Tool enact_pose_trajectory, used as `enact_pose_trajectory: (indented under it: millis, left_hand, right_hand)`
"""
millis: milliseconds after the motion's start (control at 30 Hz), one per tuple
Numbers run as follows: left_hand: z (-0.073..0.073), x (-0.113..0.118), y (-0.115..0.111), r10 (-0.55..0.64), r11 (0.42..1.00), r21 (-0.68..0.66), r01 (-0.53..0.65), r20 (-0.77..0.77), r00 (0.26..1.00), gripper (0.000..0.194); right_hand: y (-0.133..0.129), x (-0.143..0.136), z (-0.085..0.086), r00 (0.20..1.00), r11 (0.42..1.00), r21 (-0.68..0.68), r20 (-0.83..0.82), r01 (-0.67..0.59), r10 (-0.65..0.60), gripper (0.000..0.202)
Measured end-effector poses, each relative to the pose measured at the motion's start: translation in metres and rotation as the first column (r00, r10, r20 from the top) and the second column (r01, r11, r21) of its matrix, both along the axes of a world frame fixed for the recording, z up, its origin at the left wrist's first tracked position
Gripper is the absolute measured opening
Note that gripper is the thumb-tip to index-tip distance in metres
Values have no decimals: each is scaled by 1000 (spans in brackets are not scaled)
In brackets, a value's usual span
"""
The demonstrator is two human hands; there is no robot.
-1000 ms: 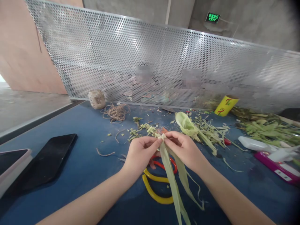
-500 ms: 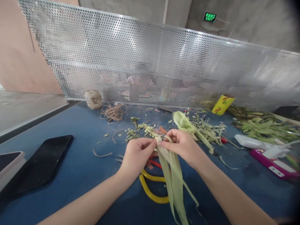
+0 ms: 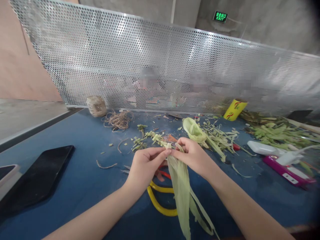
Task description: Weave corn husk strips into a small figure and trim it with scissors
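Observation:
Long pale-green corn husk strips (image 3: 182, 186) hang from between my two hands at the middle of the table. My left hand (image 3: 147, 163) is closed, thumb and fingers pinching the husk's upper end. My right hand (image 3: 193, 155) pinches the same end from the other side, the fingertips of both hands meeting. A braided-looking husk piece (image 3: 155, 136) lies just beyond the fingers; whether it joins the held strips is hidden. Yellow-handled scissors (image 3: 162, 210) lie below my left hand, partly covered by the husk. A curled husk (image 3: 193, 130) sits behind my right hand.
A perforated metal screen (image 3: 160, 60) borders the table's far side, with people blurred behind it. Twine (image 3: 118, 120), a wrapped roll (image 3: 96, 106) and a black phone (image 3: 42, 178) are leftward. Rightward are a yellow tube (image 3: 235, 109), husk scraps (image 3: 217, 133) and a magenta power strip (image 3: 287, 171).
The hanging husk strips have shifted and spread, one end swinging right. My fingertips have drawn closer together. The whole view has moved slightly.

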State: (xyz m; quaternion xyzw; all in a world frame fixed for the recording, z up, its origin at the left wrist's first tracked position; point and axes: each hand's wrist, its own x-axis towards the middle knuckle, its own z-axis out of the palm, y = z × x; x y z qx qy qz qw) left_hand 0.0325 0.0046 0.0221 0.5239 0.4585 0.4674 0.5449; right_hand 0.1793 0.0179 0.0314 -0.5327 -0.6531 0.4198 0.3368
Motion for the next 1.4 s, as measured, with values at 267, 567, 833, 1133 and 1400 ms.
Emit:
enact_pose_trajectory:
  millis: [267, 567, 833, 1133, 1400]
  left_hand:
    - [1, -1, 0, 26, 1000, 16, -26, -62, 998, 22]
    - [1, -3, 5, 145, 989, 48, -140, -124, 982, 27]
    - [2, -10, 11, 168, 985, 26, -168, 23, 986, 30]
    - [9, -9, 7, 233, 970, 70, -233, 16, 972, 30]
    - [8, -10, 5, 234, 965, 80, -252, 182, 955, 21]
  right_hand:
    - [-10, 14, 11, 969, 969, 52, -29, -242, 244, 16]
    - [-6, 45, 12, 960, 939, -203, -113, -277, 258, 12]
    - [-3, 51, 19, 979, 976, -81, -45, -204, 200, 9]
    - [36, 98, 5, 842, 902, 277, 346, 331, -414, 16]
    - [46, 121, 5, 752, 764, 429, 245, 482, -612, 7]
